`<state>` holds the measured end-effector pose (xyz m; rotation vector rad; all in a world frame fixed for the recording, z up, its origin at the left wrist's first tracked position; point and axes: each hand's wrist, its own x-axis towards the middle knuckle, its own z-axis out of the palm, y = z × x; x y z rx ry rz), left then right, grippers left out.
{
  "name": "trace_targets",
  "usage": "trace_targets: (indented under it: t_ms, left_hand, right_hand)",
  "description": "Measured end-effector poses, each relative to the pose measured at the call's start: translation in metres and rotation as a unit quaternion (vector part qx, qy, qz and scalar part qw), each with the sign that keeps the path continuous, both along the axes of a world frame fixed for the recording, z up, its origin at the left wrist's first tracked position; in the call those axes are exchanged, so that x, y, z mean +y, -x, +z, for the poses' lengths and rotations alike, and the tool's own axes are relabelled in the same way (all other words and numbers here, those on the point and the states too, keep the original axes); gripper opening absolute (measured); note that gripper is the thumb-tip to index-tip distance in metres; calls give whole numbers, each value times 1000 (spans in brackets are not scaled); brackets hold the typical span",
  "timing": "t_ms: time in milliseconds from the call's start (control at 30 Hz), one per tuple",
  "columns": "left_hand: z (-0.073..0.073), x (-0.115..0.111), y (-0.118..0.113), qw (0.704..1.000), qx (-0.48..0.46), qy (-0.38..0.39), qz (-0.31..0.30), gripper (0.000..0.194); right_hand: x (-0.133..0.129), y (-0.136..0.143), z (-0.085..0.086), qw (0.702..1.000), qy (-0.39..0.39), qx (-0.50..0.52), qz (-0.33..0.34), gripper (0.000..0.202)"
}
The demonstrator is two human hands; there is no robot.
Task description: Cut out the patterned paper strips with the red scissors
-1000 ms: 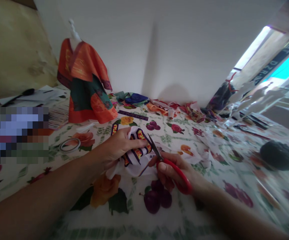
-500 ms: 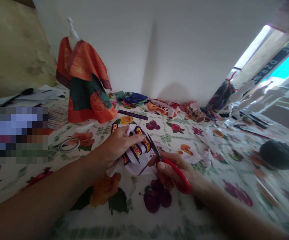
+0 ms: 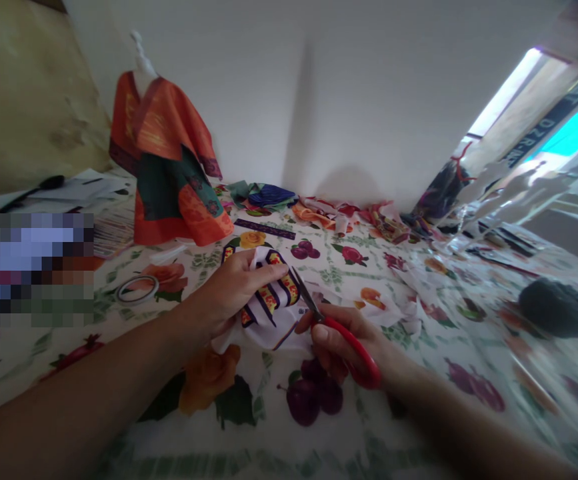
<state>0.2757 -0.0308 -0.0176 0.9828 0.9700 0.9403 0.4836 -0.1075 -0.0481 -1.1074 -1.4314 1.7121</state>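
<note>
My left hand (image 3: 243, 283) is closed on a piece of printed white fabric (image 3: 275, 327), its thumb lying along the top. The fabric carries curved bands in yellow, red and dark purple, and folds over itself in the grip. In my right hand (image 3: 341, 337) is a pair of scissors (image 3: 346, 347) with red handles and dark metal blades. The blades point up and left at the fabric's right edge, close to my left thumb. Whether they touch the cloth at this point I cannot tell.
A doll-sized orange and green robe (image 3: 169, 160) hangs on a small white mannequin at the back left. A tape roll (image 3: 137, 289) lies left of my hands. A dark patterned strip (image 3: 265, 229) and fabric scraps (image 3: 326, 212) lie behind. White figurines (image 3: 513, 187) stand at right.
My left hand and the fabric have shifted very slightly left and up. The scissors have moved a little left with them, their blades still at the fabric's edge.
</note>
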Motion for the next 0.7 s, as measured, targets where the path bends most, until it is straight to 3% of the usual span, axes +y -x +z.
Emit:
trace_targets:
  t_ms: [700]
  left_hand:
    - [-5, 2, 3, 997, 15, -74, -3, 26]
  right_hand:
    - [0, -1, 1, 1000, -16, 15, 9, 51]
